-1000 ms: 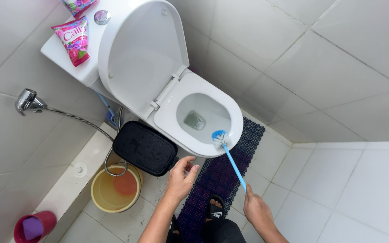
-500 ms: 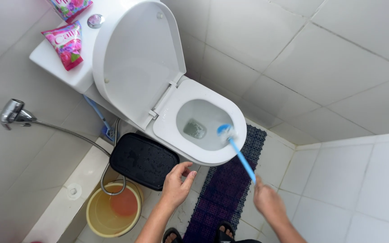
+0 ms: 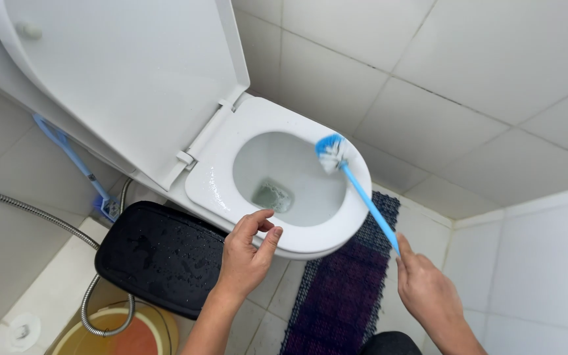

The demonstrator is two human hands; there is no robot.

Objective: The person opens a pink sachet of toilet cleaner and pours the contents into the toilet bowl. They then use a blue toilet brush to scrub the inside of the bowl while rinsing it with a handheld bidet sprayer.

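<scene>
**Brush at the bowl rim**

The right hand [image 3: 428, 289] grips the end of a blue-handled toilet brush [image 3: 356, 190], whose blue and white bristles sit over the far side of the toilet seat [image 3: 212, 181]. The left hand [image 3: 248, 253] hovers with loosely curled fingers at the seat's near edge. The lid [image 3: 133, 72] stands raised. A wet black bin lid [image 3: 156, 256] lies beside a dark purple mat [image 3: 340, 296].

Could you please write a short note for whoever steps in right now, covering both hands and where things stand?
Right hand grips the blue toilet brush; its bristle head sits at the far rim of the toilet seat.
Left hand is empty, fingers curled, hovering near the seat's front edge.
Lid is up; water shows in the bowl.
Whether any scrubbing is done cannot be told.
</scene>
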